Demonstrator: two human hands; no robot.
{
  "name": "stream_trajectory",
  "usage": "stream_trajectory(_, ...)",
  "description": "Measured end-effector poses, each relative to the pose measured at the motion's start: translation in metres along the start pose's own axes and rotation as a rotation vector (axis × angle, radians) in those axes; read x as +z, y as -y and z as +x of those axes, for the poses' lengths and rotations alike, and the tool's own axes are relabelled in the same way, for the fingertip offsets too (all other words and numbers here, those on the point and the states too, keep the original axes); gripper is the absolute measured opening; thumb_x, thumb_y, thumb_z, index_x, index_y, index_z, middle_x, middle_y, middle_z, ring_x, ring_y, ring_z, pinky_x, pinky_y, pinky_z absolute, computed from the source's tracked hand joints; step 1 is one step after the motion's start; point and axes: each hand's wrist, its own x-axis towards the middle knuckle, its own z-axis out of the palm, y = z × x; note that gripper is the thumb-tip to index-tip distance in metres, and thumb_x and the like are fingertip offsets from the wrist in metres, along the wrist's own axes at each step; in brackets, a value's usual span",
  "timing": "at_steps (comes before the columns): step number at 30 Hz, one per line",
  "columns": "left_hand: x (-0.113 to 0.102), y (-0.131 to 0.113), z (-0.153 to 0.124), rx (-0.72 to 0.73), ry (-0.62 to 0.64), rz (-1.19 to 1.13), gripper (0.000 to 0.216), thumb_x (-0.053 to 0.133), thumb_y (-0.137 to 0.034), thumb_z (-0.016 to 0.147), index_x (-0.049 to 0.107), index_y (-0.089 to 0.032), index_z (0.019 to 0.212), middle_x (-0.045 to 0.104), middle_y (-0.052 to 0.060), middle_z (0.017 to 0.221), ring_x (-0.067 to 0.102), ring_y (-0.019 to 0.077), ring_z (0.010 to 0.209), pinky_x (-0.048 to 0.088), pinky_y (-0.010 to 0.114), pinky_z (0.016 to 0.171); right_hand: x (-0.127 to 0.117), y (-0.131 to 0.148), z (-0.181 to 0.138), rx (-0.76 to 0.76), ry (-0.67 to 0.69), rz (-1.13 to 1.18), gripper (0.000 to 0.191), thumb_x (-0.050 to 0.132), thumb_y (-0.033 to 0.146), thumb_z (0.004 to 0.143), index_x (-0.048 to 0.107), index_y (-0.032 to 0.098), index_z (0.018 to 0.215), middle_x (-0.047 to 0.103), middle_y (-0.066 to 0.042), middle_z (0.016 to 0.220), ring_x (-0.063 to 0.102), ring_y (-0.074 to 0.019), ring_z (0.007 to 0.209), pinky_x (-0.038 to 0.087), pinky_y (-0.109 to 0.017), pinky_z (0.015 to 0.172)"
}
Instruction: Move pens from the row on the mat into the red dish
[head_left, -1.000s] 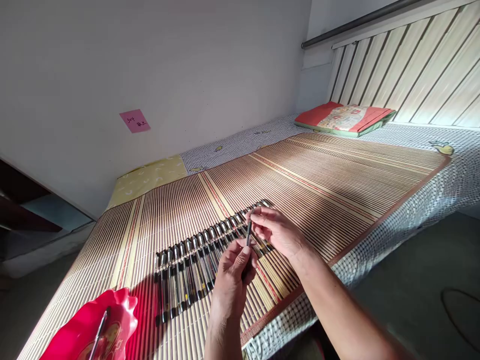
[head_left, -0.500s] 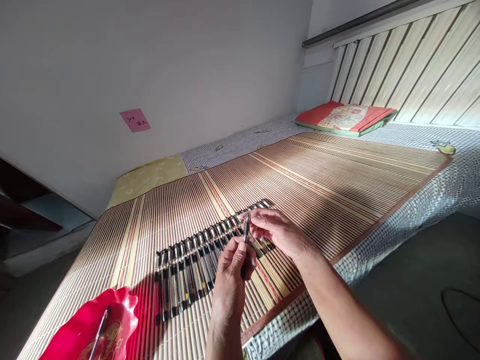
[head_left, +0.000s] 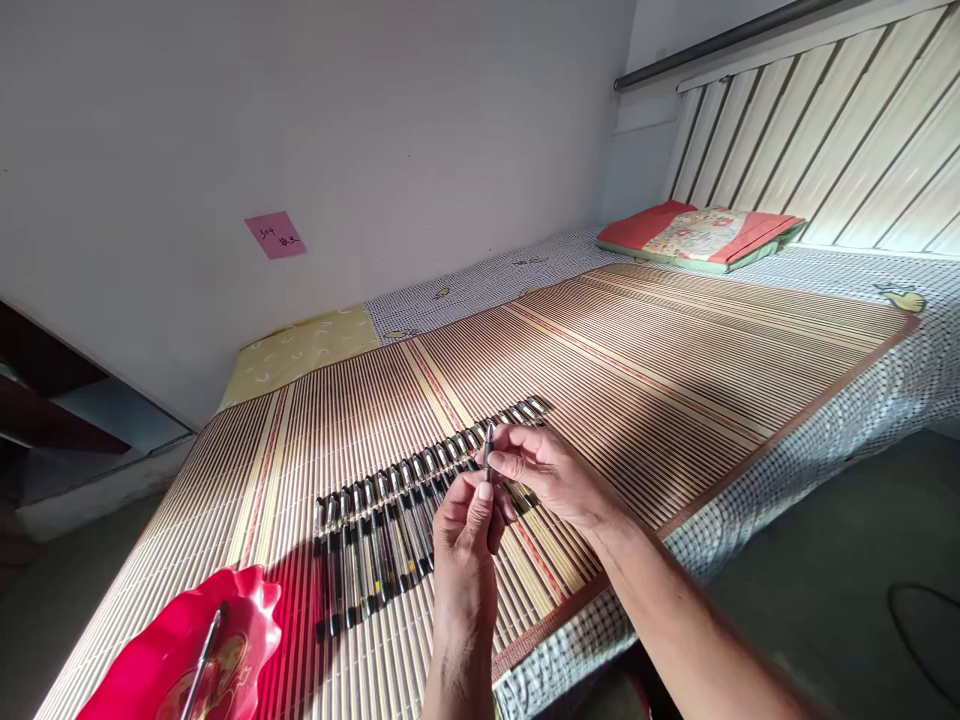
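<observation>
My left hand (head_left: 471,520) is closed around a dark pen (head_left: 489,452), held upright above the mat with its pointed end up. The thumb and fingers of my right hand (head_left: 551,475) close on the upper part of the same pen. Its lower end is hidden in my left palm. Behind and left of my hands lies a long row of black-capped pens (head_left: 371,545), side by side, caps in one line above the clear barrels. My hands cover part of that row.
A red scalloped tray (head_left: 142,650) at lower left holds one pen (head_left: 204,660). The striped bamboo mat (head_left: 637,360) covers a bed with a checked sheet (head_left: 930,360). A folded red and floral cloth (head_left: 701,235) lies near the headboard (head_left: 825,150). A pink note (head_left: 275,235) is on the wall.
My right fingers have come in from beside the pen and closed on its upper part. My left hand still grips it. The camera view has shifted slightly.
</observation>
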Motion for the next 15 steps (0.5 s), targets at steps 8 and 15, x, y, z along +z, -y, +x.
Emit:
stream_trajectory(8,0.007,0.001,0.001,0.182,-0.052,0.139,0.031,0.08,-0.047,0.09,0.07,-0.017,0.089,0.063,-0.001,0.071,0.042,0.0068,0.054,0.034,0.019,0.051,0.005,-0.007,0.003,-0.061,-0.044,-0.162,0.035,0.077,0.052,0.089,0.069,0.019,0.083,0.066,-0.001,0.077,0.057,-0.0135,0.067,0.047,-0.029,0.065)
stream_trajectory(15,0.007,0.001,0.0,0.148,-0.08,0.25,0.043,0.077,-0.052,0.091,0.072,-0.02,0.12,0.062,-0.002,0.07,0.039,0.0085,0.053,0.032,0.021,0.051,-0.015,0.0,0.003,0.015,-0.148,-0.089,0.038,0.071,0.058,0.093,0.076,0.021,0.09,0.073,-0.005,0.09,0.065,-0.0175,0.083,0.051,-0.031,0.073)
